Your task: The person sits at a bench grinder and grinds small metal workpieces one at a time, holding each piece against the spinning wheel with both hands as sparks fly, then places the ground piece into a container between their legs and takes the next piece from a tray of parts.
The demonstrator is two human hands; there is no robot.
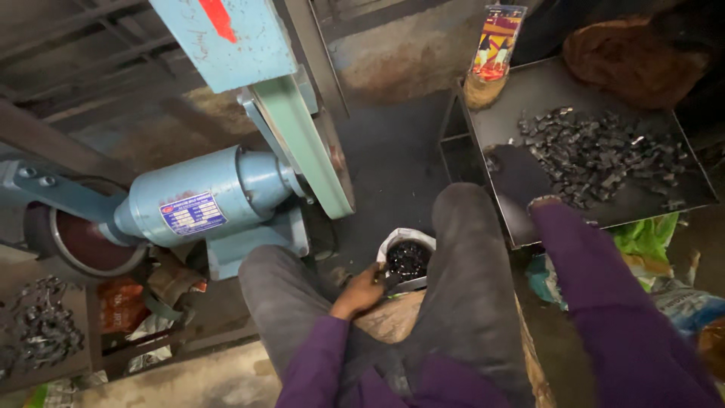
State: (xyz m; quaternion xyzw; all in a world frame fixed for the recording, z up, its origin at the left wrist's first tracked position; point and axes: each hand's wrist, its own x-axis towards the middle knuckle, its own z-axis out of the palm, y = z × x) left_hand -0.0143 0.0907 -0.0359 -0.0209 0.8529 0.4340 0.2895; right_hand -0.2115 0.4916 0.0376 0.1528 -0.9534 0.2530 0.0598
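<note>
Between my knees, low in the near middle: my left hand [361,291], grip pinched on a small dark metal piece [393,282] held at the rim of a white bag [402,240]. The bag stands open on the floor, filled with dark glossy pieces.

To the right: my right arm in a purple sleeve [604,302] reaches to the near edge of a black metal tray [544,94]. The right hand [515,175] is blurred dark against the tray; I cannot tell whether its grip is spread or pressed together.

On the tray: a loose heap of small dark metal parts [596,155], mostly toward its right half; the left part bare. At the tray's far left corner, a colourful upright packet [495,41]. At its far right, a brown crumpled cloth [627,60].

To the left: a pale blue motor [200,200] on a base, with a green belt guard [302,140] slanting up to the far side. Left of the motor, a reddish round disc [87,242].

Far left, near: a cluster of dark metal parts [41,325] on a low shelf.

Floor: dark, sooty, dusty concrete. Green and blue plastic bags [649,238] lie under the tray's near edge. The room is dim.

Both legs in grey trousers [468,279].
</note>
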